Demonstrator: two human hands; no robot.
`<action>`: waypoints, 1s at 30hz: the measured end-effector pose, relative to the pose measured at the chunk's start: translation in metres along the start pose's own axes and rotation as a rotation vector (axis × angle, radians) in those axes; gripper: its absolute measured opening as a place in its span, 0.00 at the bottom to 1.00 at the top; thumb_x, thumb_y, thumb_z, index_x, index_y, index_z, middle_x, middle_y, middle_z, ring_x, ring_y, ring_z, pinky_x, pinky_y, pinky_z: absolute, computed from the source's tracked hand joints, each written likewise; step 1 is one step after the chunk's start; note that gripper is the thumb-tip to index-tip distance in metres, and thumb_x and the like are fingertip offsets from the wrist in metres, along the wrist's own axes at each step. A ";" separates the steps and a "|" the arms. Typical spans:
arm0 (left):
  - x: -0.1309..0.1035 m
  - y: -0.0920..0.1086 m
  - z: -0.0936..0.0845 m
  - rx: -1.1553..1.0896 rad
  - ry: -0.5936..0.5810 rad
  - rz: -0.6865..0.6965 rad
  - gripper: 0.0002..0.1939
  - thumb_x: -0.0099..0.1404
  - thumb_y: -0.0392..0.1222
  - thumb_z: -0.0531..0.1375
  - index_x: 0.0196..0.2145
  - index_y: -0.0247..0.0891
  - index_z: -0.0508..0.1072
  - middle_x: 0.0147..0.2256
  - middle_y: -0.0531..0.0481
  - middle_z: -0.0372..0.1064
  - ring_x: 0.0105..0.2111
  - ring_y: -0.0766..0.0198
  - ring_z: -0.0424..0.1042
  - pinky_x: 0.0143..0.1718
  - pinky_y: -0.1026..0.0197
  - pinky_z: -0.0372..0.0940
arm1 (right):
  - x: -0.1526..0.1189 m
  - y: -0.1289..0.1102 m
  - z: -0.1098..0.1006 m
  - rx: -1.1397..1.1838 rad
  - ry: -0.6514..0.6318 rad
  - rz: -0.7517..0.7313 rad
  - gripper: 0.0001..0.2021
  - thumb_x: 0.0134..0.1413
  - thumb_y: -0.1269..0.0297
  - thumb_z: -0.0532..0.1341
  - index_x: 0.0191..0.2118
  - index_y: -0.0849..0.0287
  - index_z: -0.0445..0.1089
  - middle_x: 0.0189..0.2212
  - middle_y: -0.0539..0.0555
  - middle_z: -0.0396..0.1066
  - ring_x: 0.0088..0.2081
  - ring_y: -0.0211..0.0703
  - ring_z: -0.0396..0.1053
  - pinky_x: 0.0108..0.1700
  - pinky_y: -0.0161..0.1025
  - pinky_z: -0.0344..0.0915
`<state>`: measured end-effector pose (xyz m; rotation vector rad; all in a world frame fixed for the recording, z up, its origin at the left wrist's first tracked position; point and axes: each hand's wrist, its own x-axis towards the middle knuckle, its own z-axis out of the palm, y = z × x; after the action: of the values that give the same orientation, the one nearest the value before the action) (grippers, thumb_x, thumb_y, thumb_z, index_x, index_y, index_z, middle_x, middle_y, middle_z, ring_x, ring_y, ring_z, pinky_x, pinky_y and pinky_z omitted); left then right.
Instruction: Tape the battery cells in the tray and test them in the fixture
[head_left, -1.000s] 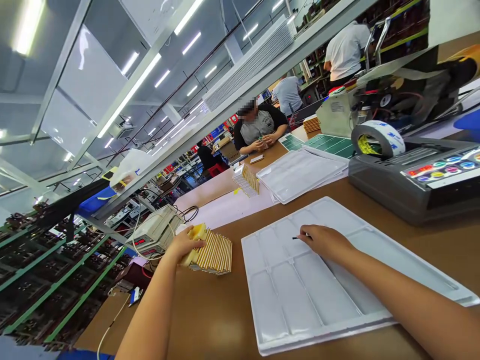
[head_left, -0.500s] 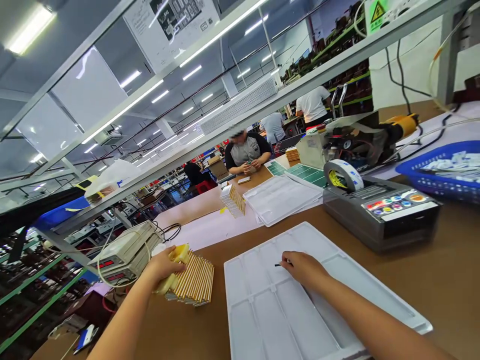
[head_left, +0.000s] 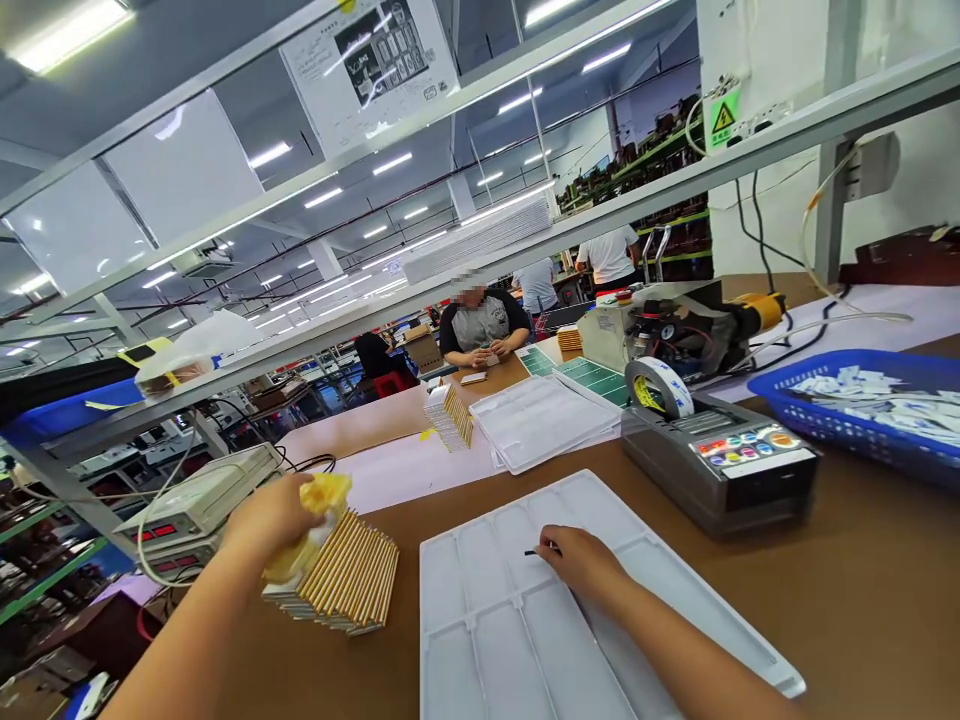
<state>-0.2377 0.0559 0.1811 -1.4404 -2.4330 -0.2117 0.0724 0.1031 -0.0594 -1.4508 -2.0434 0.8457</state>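
Observation:
On the left, my left hand (head_left: 274, 515) is closed on a soft yellow sponge-like piece (head_left: 328, 492), over one end of a stack of thin flat pieces with gold-coloured edges (head_left: 352, 575). More pale yellow material (head_left: 291, 562) shows under the palm; whether it is the same piece I cannot tell. My right hand (head_left: 581, 562) pinches a small thin black strip (head_left: 531, 552) just above a white compartmented plastic tray (head_left: 499, 650). The fingertips hide the strip's other end. In the tray's visible compartments there is only white surface.
Right of the tray stand a tape dispenser (head_left: 720, 465) with a tape roll (head_left: 660, 388) and a blue basket (head_left: 840, 425) of white scraps. Beyond lie more white trays (head_left: 540, 415) and a second stack (head_left: 448, 415). Instruments (head_left: 199, 500) stand left. A co-worker (head_left: 484, 325) sits opposite.
The view has turned slightly, shifting the bench leftward. My left hand has risen a little at the stack's end with the yellow piece. The right hand still pinches the black strip over the tray.

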 end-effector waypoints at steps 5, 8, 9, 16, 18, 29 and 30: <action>-0.064 0.067 0.035 -0.255 -0.280 0.238 0.27 0.46 0.50 0.60 0.45 0.38 0.68 0.35 0.46 0.71 0.28 0.62 0.69 0.29 0.64 0.61 | 0.000 0.004 0.001 0.000 -0.016 0.014 0.10 0.52 0.60 0.50 0.29 0.55 0.66 0.29 0.51 0.70 0.31 0.40 0.65 0.28 0.33 0.52; -0.104 0.104 0.088 -0.273 -0.389 0.398 0.24 0.46 0.45 0.61 0.44 0.43 0.70 0.39 0.47 0.71 0.36 0.60 0.69 0.37 0.62 0.61 | 0.001 0.008 0.002 0.039 0.004 0.035 0.10 0.53 0.60 0.49 0.30 0.56 0.65 0.30 0.52 0.69 0.31 0.40 0.65 0.28 0.33 0.53; -0.114 0.114 0.104 -0.243 -0.390 0.405 0.25 0.45 0.44 0.61 0.44 0.44 0.70 0.39 0.47 0.71 0.37 0.58 0.69 0.39 0.60 0.60 | 0.002 0.009 0.002 0.045 0.029 0.040 0.10 0.53 0.60 0.49 0.30 0.56 0.64 0.31 0.52 0.69 0.32 0.40 0.65 0.29 0.33 0.54; -0.136 0.141 0.142 -0.351 -0.462 0.391 0.26 0.52 0.52 0.55 0.48 0.41 0.66 0.43 0.42 0.67 0.42 0.52 0.66 0.42 0.54 0.59 | 0.006 0.015 0.003 0.033 0.140 0.064 0.08 0.53 0.65 0.49 0.34 0.57 0.63 0.36 0.53 0.67 0.35 0.39 0.65 0.34 0.33 0.57; -0.142 0.125 0.140 -0.536 -0.442 0.424 0.26 0.54 0.52 0.54 0.50 0.40 0.63 0.45 0.44 0.65 0.45 0.55 0.63 0.46 0.55 0.57 | 0.005 0.015 0.002 0.030 0.117 0.068 0.08 0.53 0.65 0.49 0.34 0.58 0.63 0.36 0.53 0.67 0.35 0.39 0.65 0.35 0.34 0.57; -0.162 -0.056 0.191 -0.760 0.174 -0.565 0.35 0.51 0.49 0.59 0.52 0.36 0.50 0.49 0.37 0.54 0.46 0.58 0.63 0.43 0.60 0.63 | 0.003 0.019 0.010 0.060 0.043 0.033 0.09 0.51 0.61 0.49 0.31 0.57 0.64 0.36 0.54 0.68 0.36 0.42 0.65 0.33 0.34 0.58; -0.156 -0.058 0.195 -0.812 0.113 -0.566 0.37 0.50 0.47 0.60 0.53 0.37 0.48 0.50 0.36 0.54 0.47 0.58 0.63 0.44 0.59 0.62 | 0.003 0.019 0.010 0.062 0.035 0.037 0.09 0.51 0.61 0.50 0.31 0.56 0.64 0.35 0.53 0.68 0.35 0.42 0.65 0.33 0.34 0.58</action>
<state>-0.2541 -0.0467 -0.0533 -0.8558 -2.7140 -1.4903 0.0771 0.1082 -0.0801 -1.4636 -1.9530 0.8854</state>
